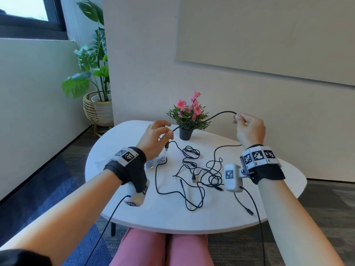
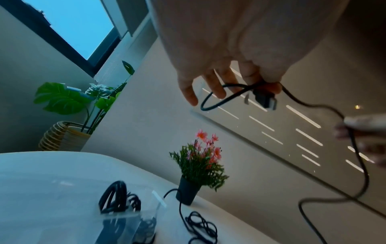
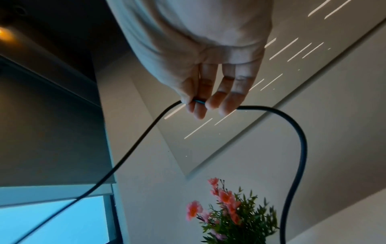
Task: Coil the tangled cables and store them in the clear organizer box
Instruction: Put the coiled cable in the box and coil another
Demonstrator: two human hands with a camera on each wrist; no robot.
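A thin, round, matte black cable (image 1: 217,115) arcs roughly left-right above the smooth white desk (image 1: 146,214), pinched by both the left hand (image 1: 153,138) and right hand (image 1: 249,129).

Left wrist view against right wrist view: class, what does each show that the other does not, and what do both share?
Left wrist only: the left hand pinching the USB plug, the clear organizer box with coiled cables, the white table. Right wrist only: the right hand's fingers pinching the cable mid-length. Both: the black cable and the pink flower pot.
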